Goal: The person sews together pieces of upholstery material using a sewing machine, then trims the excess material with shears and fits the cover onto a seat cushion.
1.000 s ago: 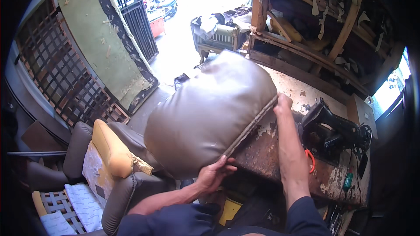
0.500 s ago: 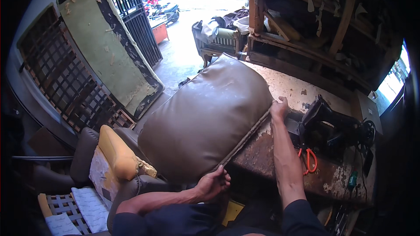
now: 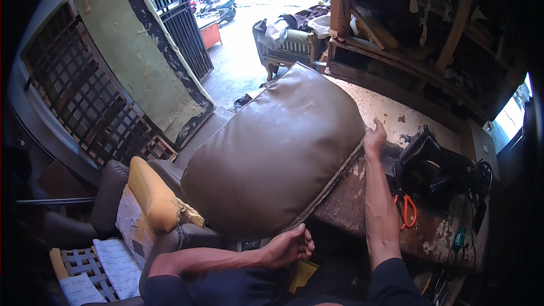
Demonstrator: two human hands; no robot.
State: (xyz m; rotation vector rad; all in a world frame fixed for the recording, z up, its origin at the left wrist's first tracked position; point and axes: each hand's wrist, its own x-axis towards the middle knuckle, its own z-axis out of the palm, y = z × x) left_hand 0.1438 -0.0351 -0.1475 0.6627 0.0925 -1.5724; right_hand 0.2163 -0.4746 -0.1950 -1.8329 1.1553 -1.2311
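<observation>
A large brown leather-like seat cushion (image 3: 277, 153) leans over the worn workbench (image 3: 345, 209), its piped seam running along the near right side. My left hand (image 3: 290, 246) is at the cushion's near lower corner, fingers curled in and thumb side against the seam. At the far end of that seam, my right hand (image 3: 374, 140) grips the edge, thumb raised and the other fingers partly hidden behind the cushion. Right of my right forearm stand a black sewing machine (image 3: 433, 164) and orange-handled scissors (image 3: 407, 212).
On the left is a stripped armchair with yellow foam (image 3: 150, 195) and webbing. A padded panel (image 3: 141, 62) and webbed frame (image 3: 79, 90) lean on the wall. Behind the bench rises a wooden sofa frame (image 3: 396, 56). A green small item (image 3: 459, 238) lies at the bench's right.
The cushion has shifted slightly to the right, with both my hands moving right along with it. My left hand has turned a little at the seam. The view has tilted slightly.
</observation>
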